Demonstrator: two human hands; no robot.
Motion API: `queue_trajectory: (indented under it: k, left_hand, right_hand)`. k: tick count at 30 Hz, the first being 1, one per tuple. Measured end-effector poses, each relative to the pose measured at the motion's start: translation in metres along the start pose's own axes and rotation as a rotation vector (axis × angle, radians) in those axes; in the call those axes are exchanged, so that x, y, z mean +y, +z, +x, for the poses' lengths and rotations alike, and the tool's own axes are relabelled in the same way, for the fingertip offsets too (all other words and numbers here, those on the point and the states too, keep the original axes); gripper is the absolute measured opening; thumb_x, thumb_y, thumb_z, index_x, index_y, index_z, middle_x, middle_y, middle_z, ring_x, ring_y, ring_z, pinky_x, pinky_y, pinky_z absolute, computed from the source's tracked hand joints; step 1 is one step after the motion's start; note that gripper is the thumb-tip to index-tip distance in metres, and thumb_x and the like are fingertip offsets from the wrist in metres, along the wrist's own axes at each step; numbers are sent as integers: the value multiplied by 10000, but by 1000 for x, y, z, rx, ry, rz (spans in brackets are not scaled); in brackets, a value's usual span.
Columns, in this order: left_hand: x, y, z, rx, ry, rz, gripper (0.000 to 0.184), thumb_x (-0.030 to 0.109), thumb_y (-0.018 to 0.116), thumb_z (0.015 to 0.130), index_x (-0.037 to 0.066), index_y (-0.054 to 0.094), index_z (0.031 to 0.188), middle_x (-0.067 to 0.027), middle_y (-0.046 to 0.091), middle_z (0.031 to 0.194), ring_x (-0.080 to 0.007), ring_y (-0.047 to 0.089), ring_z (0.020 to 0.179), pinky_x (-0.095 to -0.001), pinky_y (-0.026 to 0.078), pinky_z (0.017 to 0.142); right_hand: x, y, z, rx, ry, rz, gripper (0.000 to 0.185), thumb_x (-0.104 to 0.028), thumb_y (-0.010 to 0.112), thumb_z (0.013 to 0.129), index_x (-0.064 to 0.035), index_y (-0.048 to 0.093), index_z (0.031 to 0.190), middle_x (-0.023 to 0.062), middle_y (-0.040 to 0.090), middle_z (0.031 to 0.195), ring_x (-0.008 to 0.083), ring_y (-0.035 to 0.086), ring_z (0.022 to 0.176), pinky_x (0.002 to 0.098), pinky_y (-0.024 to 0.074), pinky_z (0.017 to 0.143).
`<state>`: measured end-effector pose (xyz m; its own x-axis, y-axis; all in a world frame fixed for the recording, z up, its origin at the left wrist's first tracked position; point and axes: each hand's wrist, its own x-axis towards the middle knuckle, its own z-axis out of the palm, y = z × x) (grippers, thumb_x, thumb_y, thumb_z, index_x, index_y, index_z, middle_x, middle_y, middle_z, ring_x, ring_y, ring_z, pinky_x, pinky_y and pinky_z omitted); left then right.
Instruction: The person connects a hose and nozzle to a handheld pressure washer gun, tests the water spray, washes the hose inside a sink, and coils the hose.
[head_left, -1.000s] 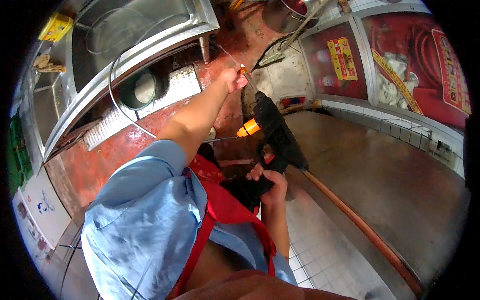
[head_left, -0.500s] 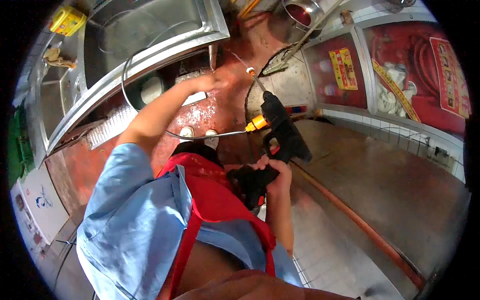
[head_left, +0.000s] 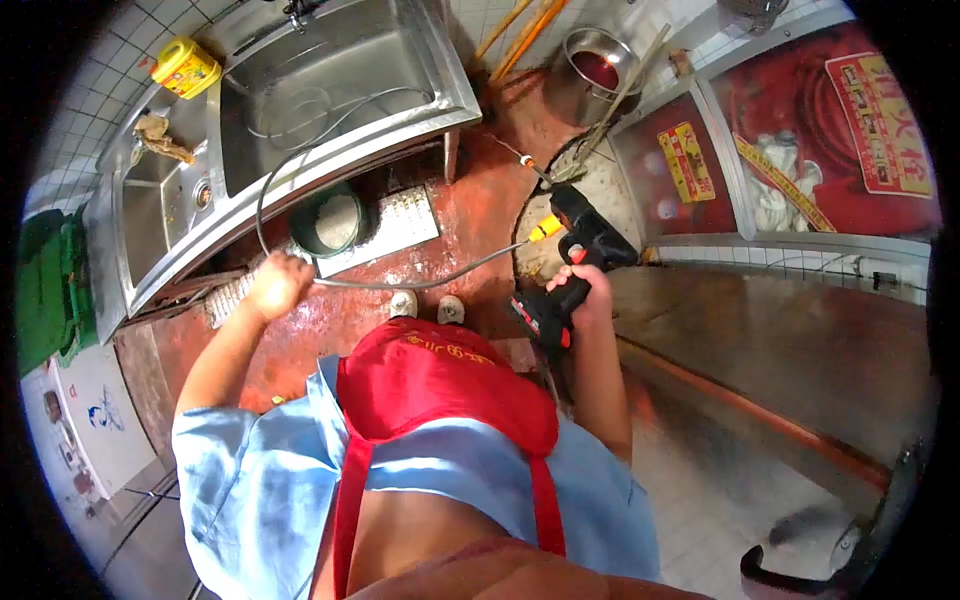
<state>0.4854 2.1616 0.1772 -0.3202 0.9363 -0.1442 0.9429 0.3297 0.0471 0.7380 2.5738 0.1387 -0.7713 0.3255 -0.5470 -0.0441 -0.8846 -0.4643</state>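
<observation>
My right hand (head_left: 592,292) is wrapped round the handle of a black cordless pressure washer gun (head_left: 590,228), with its battery end low and its thin lance slanting up and left. A fine streak shows at the nozzle tip (head_left: 527,161). From the gun's yellow hose connector (head_left: 545,228) a grey hose (head_left: 420,283) runs left to my left hand (head_left: 280,287). That hand is closed round the hose in front of the sink. Beyond it the hose climbs over the rim into the steel sink basin (head_left: 300,75), where its end lies coiled.
A green bucket (head_left: 355,240) and a white perforated mat (head_left: 420,215) lie under the sink. Steel counter (head_left: 780,320) flanks my right. A metal pot (head_left: 603,45) stands at the back, near a red glass-fronted fire cabinet (head_left: 810,130). The red floor (head_left: 480,195) looks wet.
My left hand has moved left and back from over the floor to the hose, and closed on it. The gun has shifted slightly right, and my view has turned a little.
</observation>
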Motion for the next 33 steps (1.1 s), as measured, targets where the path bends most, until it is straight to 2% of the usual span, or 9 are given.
queue_trajectory:
  k: [6, 11, 17, 18, 21, 22, 26, 30, 33]
  left_hand:
    - [73, -37, -21, 63, -72, -257, 283, 335, 585, 737, 79, 495, 655, -97, 517, 571, -289, 540, 558, -383, 418, 522]
    - [93, -14, -53, 71, -94, -308, 203, 263, 580, 759, 75, 518, 715, -92, 523, 578, -288, 545, 548, -385, 432, 496]
    - [98, 2, -69, 118, -92, -355, 150, 168, 599, 717, 69, 570, 826, -76, 547, 692, -259, 563, 687, -346, 443, 647]
    - [99, -15, -71, -20, -174, -369, 214, 146, 614, 690, 67, 577, 885, -76, 545, 749, -243, 550, 791, -364, 407, 763]
    - [80, -31, -86, 73, -224, -289, 249, 140, 627, 680, 73, 579, 915, -72, 541, 763, -230, 538, 831, -416, 361, 859]
    - [75, -30, -93, 73, -291, -288, 271, 142, 636, 674, 90, 586, 935, -63, 538, 785, -221, 529, 861, -474, 286, 949]
    - [56, -35, -99, 56, -301, -213, 231, 141, 619, 693, 101, 588, 918, -48, 537, 783, -216, 531, 847, -483, 234, 1001]
    - [37, -22, -95, 64, -230, -134, 150, 144, 588, 717, 92, 584, 858, -57, 520, 737, -220, 530, 799, -464, 237, 1002]
    - [22, -17, -92, 31, -221, -57, 124, 134, 578, 720, 83, 587, 832, -65, 516, 715, -228, 531, 779, -464, 246, 993]
  right_hand:
    - [-11, 6, 29, 22, 95, 322, 123, -26, 516, 696, -52, 521, 816, 59, 513, 682, 197, 500, 618, 337, 433, 662]
    - [-6, 5, 65, 13, 48, 264, 117, -39, 518, 685, -32, 508, 801, 81, 512, 678, 205, 503, 618, 348, 433, 658]
    - [-5, 16, 95, 11, 65, 189, 125, -61, 517, 689, -4, 500, 799, 98, 506, 645, 210, 500, 620, 336, 441, 643]
    - [-5, 22, 96, 32, 70, 188, 124, -60, 519, 688, -5, 500, 797, 99, 506, 642, 210, 502, 618, 335, 442, 639]
    - [-4, 27, 107, 68, 44, 169, 104, -65, 532, 693, -12, 495, 775, 93, 509, 632, 209, 506, 596, 335, 445, 624]
    - [-3, 22, 116, 81, 40, 174, 99, -67, 534, 696, -15, 495, 770, 91, 508, 632, 208, 505, 590, 338, 447, 621]
    - [6, 29, 124, 82, 26, 115, 57, -57, 540, 708, -33, 493, 726, 80, 506, 609, 221, 502, 568, 355, 451, 608]
    - [17, 33, 122, 133, -40, 69, 59, -54, 547, 709, -41, 490, 700, 81, 505, 593, 231, 502, 566, 368, 448, 606]
    - [15, 13, 130, 67, -56, 53, 57, -66, 549, 700, -45, 495, 704, 84, 505, 593, 236, 504, 561, 381, 450, 602]
